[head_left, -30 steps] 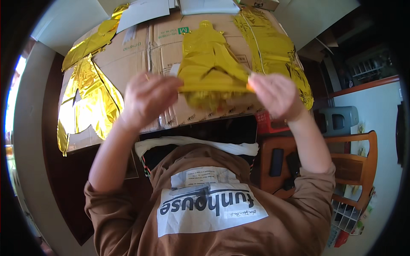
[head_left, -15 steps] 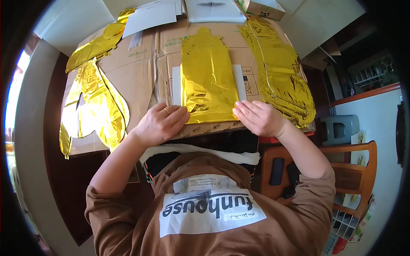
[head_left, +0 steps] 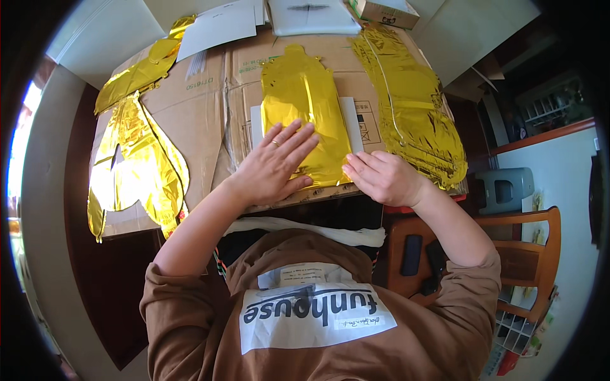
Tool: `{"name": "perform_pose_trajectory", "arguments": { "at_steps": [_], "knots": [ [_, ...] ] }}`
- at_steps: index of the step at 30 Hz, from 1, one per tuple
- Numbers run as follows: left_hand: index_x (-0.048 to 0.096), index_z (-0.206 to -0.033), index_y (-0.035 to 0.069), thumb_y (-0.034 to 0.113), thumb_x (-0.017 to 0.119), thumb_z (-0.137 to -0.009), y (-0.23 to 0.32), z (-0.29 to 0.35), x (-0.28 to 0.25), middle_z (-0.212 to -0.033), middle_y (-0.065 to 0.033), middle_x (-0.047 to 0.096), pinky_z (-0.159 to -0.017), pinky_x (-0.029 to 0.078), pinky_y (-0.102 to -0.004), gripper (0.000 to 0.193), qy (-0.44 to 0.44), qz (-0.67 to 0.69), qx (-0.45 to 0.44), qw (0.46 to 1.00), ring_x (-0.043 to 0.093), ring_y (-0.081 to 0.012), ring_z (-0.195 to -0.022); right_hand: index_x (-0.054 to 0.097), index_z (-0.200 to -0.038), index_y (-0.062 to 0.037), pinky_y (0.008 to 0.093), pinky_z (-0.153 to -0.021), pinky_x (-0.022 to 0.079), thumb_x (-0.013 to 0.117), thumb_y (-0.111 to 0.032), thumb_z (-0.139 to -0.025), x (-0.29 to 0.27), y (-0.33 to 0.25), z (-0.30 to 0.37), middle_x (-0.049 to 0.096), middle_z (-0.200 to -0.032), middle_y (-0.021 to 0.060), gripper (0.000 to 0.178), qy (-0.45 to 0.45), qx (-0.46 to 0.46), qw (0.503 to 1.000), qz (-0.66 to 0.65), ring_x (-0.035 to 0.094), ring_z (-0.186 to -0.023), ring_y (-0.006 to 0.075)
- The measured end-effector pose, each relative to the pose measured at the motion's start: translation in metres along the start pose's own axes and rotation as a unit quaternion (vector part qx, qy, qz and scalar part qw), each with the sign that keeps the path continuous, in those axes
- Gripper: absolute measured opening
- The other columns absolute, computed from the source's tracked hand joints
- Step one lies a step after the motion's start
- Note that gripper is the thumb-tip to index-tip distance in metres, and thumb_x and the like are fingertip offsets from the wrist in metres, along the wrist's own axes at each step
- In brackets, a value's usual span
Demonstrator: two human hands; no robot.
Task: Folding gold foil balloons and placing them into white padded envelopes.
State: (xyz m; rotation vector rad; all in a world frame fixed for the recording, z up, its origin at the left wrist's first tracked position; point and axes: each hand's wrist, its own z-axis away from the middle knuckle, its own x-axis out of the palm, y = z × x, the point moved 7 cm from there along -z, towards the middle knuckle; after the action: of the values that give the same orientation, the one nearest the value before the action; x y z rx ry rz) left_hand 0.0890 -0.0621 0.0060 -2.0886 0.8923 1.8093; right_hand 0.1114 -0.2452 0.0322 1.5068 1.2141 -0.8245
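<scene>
A flat gold foil balloon [head_left: 305, 89], folded into a long strip with a narrow tab at its far end, lies over a white card [head_left: 351, 120] in the middle of the cardboard [head_left: 206, 120]. My left hand [head_left: 273, 165] rests palm down on its near left part, fingers stretched out over the foil and a ring on one finger. At the near right corner, my right hand [head_left: 387, 178] pinches the foil's edge between thumb and fingers. The near left corner is hidden under my left hand.
More flat gold foil balloons lie at the left [head_left: 136, 159], the far left [head_left: 136, 70] and the right [head_left: 413, 101]. White sheets [head_left: 219, 28], a clear-wrapped stack [head_left: 314, 16] and a small box [head_left: 384, 13] sit at the far edge. A wooden chair [head_left: 518, 219] stands to the right.
My left hand has left the near left corner and moved up and right, opening flat onto the foil. The right hand stays at its corner. The view has shifted slightly.
</scene>
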Motion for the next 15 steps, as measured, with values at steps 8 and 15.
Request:
{"name": "perform_pose_trajectory", "arguments": {
  "at_steps": [8,15],
  "knots": [
    [0.028,-0.159,0.0,0.05,0.051,-0.1,-0.006,0.0,0.007,-0.164,-0.0182,0.031,-0.125,0.017,-0.0508,0.08,-0.032,-0.022,-0.021,0.999,0.026,-0.0342,-0.154,0.07,-0.115,0.0033,0.0419,-0.089,0.055,0.075,-0.022,-0.087,-0.005,0.022,0.012,0.071,-0.118,0.0153,0.038,0.028,0.25,0.946,-0.204,0.069,-0.108,0.0321],
    [0.025,-0.158,-0.003,0.051,0.05,-0.101,-0.008,-0.001,0.008,-0.165,-0.0212,0.028,-0.126,0.015,-0.0499,0.083,-0.035,-0.015,-0.022,0.999,0.023,-0.035,-0.155,0.025,-0.159,0.002,0.0532,-0.123,0.018,0.052,-0.054,-0.101,0.054,0.008,-0.017,0.024,-0.165,0.0245,0.085,-0.04,0.366,0.922,-0.12,0.025,-0.152,0.0399]
  ]
}}
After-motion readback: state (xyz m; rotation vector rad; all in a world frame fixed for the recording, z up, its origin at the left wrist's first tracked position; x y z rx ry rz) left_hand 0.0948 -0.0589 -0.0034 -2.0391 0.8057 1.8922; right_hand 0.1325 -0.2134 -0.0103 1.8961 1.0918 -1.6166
